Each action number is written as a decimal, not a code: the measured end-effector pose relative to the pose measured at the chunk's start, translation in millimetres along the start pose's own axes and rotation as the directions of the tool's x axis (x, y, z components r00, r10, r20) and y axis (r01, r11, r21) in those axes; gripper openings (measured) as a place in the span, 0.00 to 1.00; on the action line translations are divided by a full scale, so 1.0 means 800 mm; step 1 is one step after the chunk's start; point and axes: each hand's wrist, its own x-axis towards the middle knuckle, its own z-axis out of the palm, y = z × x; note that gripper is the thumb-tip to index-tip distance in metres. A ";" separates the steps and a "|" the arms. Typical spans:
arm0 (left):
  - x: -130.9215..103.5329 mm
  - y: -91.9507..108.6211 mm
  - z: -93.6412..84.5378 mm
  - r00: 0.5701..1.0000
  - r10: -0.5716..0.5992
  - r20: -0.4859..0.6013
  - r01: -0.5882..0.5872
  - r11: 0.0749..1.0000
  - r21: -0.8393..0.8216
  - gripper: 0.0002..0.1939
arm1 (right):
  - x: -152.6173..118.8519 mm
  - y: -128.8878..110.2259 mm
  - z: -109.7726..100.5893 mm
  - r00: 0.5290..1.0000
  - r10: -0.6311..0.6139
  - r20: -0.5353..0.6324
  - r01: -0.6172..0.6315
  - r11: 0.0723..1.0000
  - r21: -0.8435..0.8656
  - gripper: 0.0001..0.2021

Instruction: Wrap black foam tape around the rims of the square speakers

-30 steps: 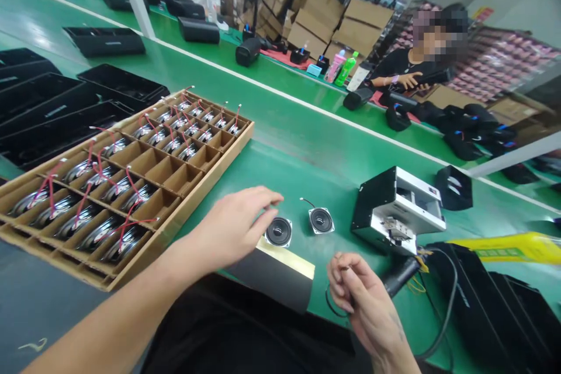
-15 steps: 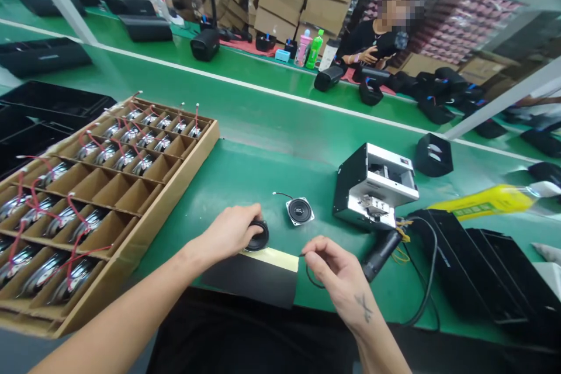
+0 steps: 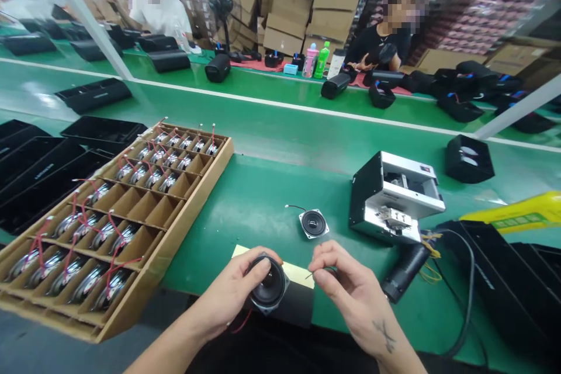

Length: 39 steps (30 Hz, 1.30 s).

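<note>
Centrally, the left hand (image 3: 236, 287) grasps a square-framed loudspeaker driver (image 3: 270, 292) by its rim, thumb across the front, above a black sheet (image 3: 298, 305) with a pale yellow strip (image 3: 298, 275). The right hand (image 3: 350, 287) pinches a thin dark wire (image 3: 309, 275) just beside it. A second driver (image 3: 314, 223) lies face up on the green counter (image 3: 263, 196), between a compartmented cardboard tray (image 3: 193, 203) of drivers, left, and a black-and-white benchtop machine (image 3: 395, 204), right.

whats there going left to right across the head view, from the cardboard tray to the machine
Cardboard tray → held speaker in the left hand → loose speaker on the green bench → black-and-silver machine.
</note>
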 end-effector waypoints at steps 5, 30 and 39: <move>-0.021 0.004 0.017 0.997 -0.032 0.076 0.029 0.998 0.047 0.21 | -0.008 -0.012 0.016 0.993 0.087 0.084 -0.083 0.995 -0.056 0.10; -0.034 0.029 0.020 0.977 0.018 0.214 -0.099 0.924 0.371 0.20 | -0.013 -0.010 0.036 0.975 0.212 0.060 -0.204 0.972 -0.121 0.09; -0.036 0.037 0.026 0.976 0.066 0.208 -0.133 0.935 0.330 0.19 | -0.015 -0.014 0.039 0.979 0.203 0.023 -0.198 0.971 -0.132 0.08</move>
